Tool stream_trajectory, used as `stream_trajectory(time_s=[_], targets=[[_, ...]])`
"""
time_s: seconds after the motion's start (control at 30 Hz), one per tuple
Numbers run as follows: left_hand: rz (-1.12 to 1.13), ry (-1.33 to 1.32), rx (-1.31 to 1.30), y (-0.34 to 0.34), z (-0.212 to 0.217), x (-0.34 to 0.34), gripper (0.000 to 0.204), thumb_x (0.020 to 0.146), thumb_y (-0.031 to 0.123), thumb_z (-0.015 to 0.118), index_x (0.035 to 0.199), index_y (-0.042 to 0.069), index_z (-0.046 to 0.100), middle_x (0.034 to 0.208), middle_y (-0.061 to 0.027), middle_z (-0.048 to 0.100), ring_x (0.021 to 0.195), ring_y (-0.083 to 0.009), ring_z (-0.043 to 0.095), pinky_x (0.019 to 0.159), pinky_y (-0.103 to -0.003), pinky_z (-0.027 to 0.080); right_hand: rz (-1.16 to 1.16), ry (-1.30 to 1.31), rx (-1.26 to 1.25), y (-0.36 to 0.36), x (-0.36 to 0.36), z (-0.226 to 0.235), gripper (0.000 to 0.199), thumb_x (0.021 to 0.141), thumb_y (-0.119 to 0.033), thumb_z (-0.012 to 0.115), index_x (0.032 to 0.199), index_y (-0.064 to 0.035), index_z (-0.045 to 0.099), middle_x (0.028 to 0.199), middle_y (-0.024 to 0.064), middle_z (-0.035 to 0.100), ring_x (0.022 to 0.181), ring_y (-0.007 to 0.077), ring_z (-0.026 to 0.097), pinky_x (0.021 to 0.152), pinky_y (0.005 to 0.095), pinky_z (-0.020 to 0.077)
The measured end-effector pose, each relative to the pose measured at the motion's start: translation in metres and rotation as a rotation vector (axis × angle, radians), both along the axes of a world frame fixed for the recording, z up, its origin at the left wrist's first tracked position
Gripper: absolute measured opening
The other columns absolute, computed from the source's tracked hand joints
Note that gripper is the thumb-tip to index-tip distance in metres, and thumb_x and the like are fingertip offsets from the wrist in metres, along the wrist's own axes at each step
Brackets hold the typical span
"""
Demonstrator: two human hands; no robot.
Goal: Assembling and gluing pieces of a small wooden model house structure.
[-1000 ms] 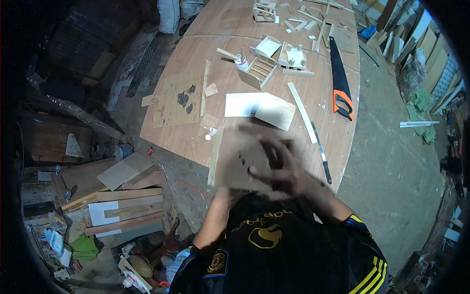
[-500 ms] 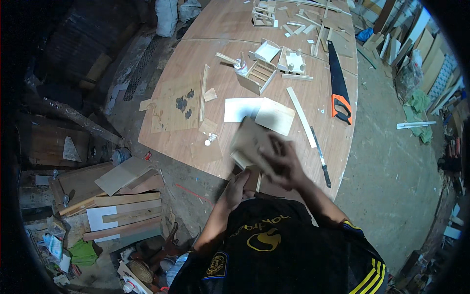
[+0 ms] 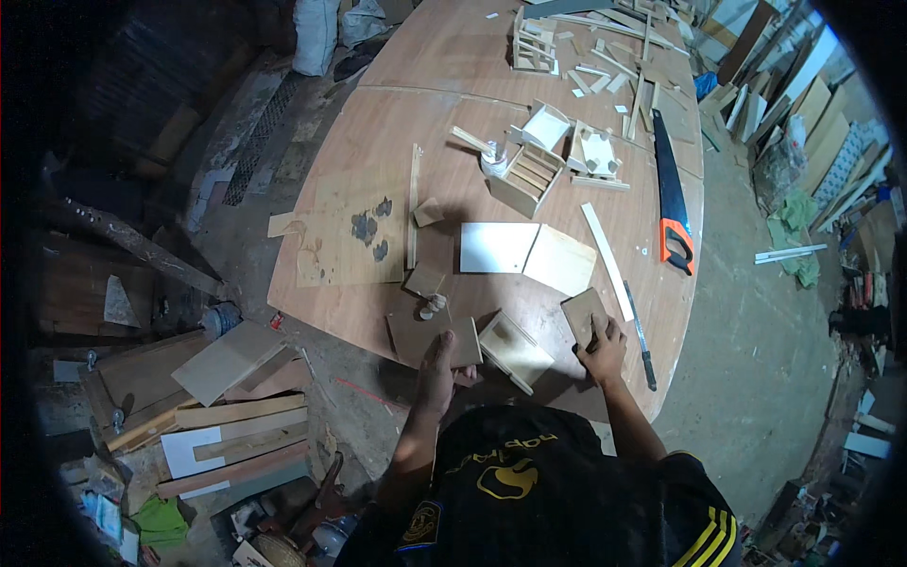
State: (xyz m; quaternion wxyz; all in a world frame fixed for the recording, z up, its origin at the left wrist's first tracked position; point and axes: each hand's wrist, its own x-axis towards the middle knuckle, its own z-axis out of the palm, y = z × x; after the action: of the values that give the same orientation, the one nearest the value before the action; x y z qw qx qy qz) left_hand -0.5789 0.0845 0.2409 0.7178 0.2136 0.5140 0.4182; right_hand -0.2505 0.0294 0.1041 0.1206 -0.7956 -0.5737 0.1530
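Note:
My left hand (image 3: 436,373) is closed on the right part of a flat brown wooden board (image 3: 416,333) at the table's near edge, its thumb on top. My right hand (image 3: 605,354) has its fingers on a smaller brown wooden panel (image 3: 583,317), held at a tilt over the table. Between the hands lies a pale wooden panel piece (image 3: 516,348) with raised edge strips, touched by neither. Just beyond are a white board (image 3: 493,248) and a light plywood piece (image 3: 561,259), side by side. Small pale lumps (image 3: 432,307) sit by the left board.
A handsaw (image 3: 673,198) with an orange handle and a thin dark-handled blade (image 3: 641,335) lie at right, beside a long pale strip (image 3: 607,260). Farther back stand a glue bottle (image 3: 493,161), a small slatted wooden box (image 3: 529,180) and wood scraps. A stained plywood sheet (image 3: 350,231) lies at left.
My hands have moved apart from a stacked grip over the near edge. The left now holds one board, the right another panel, and a pale piece rests between them. The view has shifted slightly.

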Motion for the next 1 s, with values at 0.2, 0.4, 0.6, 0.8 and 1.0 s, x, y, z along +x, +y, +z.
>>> stream_trajectory(time_s=[0.2,0.4,0.6,0.8,1.0], targets=[[-0.016,0.0,0.082,0.065,-0.001,-0.061,0.041,0.098,0.044,0.048,0.1,0.004,0.057,0.074,-0.007,0.056,0.059,-0.0164,0.053,0.059,-0.031,0.045,-0.139,-0.094,0.135,0.081,-0.042,0.031,0.073,0.073,-0.027,0.074,0.14,-0.0153,0.046,0.137,0.021,0.044,0.123,0.0437,0.043,0.098,0.0524,0.0396],[-0.056,0.04,0.093,0.105,-0.008,-0.104,0.041,0.1,0.043,0.045,0.102,0.004,0.057,0.076,-0.0073,0.057,0.061,-0.0158,0.055,0.06,-0.03,0.045,0.089,0.567,0.176,0.265,-0.079,0.088,0.047,0.087,-0.027,0.069,0.127,-0.0041,0.058,0.096,0.0126,0.068,0.088,0.0165,0.064,0.079,0.0295,0.05],[0.003,0.065,0.088,0.117,-0.003,-0.147,0.04,0.101,0.04,0.043,0.106,0.003,0.055,0.086,-0.0087,0.058,0.071,-0.016,0.057,0.064,-0.032,0.046,0.014,0.15,0.078,0.413,-0.109,0.09,0.068,0.081,-0.059,0.063,0.119,-0.0029,0.063,0.106,0.0285,0.065,0.099,0.0412,0.064,0.086,0.0436,0.0497],[0.07,0.034,0.019,0.108,-0.017,-0.195,0.042,0.096,0.047,0.052,0.109,0.008,0.055,0.092,-0.0058,0.055,0.083,-0.0177,0.056,0.071,-0.033,0.046,-0.019,-0.031,0.176,0.434,-0.13,0.074,0.036,0.089,-0.038,0.057,0.096,-0.0055,0.072,0.094,0.0247,0.068,0.089,0.0412,0.066,0.081,0.0484,0.052],[0.104,0.139,0.025,0.109,-0.036,-0.205,0.045,0.096,0.049,0.049,0.112,0.007,0.054,0.096,-0.007,0.055,0.087,-0.018,0.056,0.076,-0.036,0.046,-0.019,-0.011,0.251,0.422,-0.151,0.104,0.033,0.091,-0.036,0.054,0.099,-0.0094,0.072,0.088,0.0231,0.067,0.084,0.041,0.066,0.075,0.0493,0.0523]])
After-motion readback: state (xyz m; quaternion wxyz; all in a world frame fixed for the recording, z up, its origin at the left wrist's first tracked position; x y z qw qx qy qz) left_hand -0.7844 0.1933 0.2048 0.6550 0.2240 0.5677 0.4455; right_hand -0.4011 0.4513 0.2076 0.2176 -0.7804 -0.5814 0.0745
